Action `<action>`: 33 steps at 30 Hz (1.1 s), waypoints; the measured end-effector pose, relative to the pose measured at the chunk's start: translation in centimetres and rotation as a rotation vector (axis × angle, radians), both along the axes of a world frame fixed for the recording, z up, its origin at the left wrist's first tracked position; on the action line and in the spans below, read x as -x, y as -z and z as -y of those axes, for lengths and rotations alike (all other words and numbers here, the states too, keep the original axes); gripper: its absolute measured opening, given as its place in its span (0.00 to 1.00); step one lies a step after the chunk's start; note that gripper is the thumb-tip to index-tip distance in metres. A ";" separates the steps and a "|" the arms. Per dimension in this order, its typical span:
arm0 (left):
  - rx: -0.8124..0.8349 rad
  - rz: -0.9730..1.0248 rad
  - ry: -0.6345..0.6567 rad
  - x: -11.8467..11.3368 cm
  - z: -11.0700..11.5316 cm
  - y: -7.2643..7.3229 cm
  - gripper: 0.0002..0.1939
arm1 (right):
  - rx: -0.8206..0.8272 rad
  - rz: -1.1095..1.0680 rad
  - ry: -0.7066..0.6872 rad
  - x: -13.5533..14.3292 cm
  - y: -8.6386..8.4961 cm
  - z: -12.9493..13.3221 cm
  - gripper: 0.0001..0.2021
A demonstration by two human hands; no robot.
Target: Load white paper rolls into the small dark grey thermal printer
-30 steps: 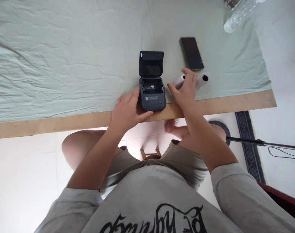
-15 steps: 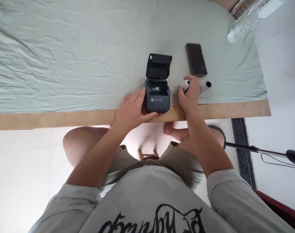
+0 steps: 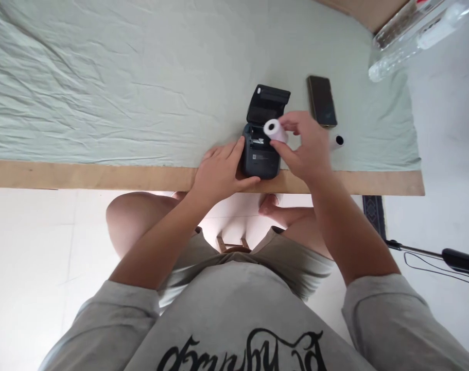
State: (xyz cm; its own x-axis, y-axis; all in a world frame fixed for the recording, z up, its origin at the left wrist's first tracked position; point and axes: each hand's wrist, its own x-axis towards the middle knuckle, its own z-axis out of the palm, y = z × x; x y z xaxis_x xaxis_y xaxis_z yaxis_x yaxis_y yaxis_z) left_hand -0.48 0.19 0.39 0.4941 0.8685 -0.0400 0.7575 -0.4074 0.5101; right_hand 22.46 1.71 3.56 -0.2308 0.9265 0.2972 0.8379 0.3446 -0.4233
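A small dark label printer (image 3: pixel 262 166) sits at the table's front edge, its lid tilted up at the back and its paper bay exposed. My left hand (image 3: pixel 219 174) holds the printer steady, fingers along its left side and thumb at the front. Pinched between thumb and fingers of my right hand (image 3: pixel 310 147) is a white paper roll (image 3: pixel 276 132), tilted over the right part of the bay. The roll's hollow core faces the upper left. A second paper roll (image 3: pixel 338 141) lies to the right, partly behind my right hand.
A dark phone (image 3: pixel 322 100) lies behind my right hand. Clear plastic bottles (image 3: pixel 407 54) are at the far right by the wall. A pale green cloth (image 3: pixel 153 103) covers the table, leaving a wooden front edge (image 3: pixel 95 174) bare.
My right hand has lifted one paper roll off the cloth and moved it left over the printer. The left hand stays against the printer. The whole view has shifted slightly.
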 end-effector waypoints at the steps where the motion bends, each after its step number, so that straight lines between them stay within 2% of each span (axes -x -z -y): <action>1: 0.003 -0.005 -0.001 0.0 0.0 0.0 0.50 | 0.028 0.031 -0.038 0.5 -0.1 -0.4 0.17; 4: -0.006 -0.005 -0.003 0.0 -0.1 0.0 0.50 | 0.118 0.066 -0.092 1.2 0.1 -1.6 0.16; 7: -0.012 0.004 -0.002 0.0 -0.1 0.1 0.50 | 0.166 0.052 -0.068 1.1 0.6 -2.3 0.13; 10: -0.010 0.005 -0.002 0.0 -0.1 0.1 0.50 | 0.160 0.062 -0.025 0.8 1.2 -2.7 0.09; 14: -0.012 0.005 0.000 0.0 0.0 0.1 0.49 | 0.142 0.068 -0.033 0.6 1.8 -3.1 0.03; 19: -0.023 0.017 -0.002 0.0 0.0 0.1 0.49 | 0.143 0.058 -0.035 0.9 1.3 -2.5 0.02; 23: -0.046 0.029 0.003 0.1 0.1 0.2 0.51 | 0.088 0.007 -0.100 1.4 0.6 -0.8 0.02; 29: -0.124 0.007 0.073 0.3 0.2 0.5 0.34 | 0.004 -0.044 -0.140 1.8 1.0 1.2 0.05; 31: -0.137 0.004 0.086 0.4 0.2 0.6 0.32 | -0.023 -0.113 -0.100 1.4 1.2 1.1 0.06; 33: -0.144 0.003 0.098 0.4 0.2 0.7 0.30 | -0.048 -0.193 0.006 0.9 1.3 0.5 0.07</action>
State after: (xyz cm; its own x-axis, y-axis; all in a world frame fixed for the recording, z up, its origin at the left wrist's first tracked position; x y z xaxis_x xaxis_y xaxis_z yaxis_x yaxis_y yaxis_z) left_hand -0.89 -0.02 -0.34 0.5762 0.8131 0.0830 0.7092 -0.5479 0.4436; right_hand 21.54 1.21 2.23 -0.1596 0.9116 0.3789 0.7450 0.3630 -0.5596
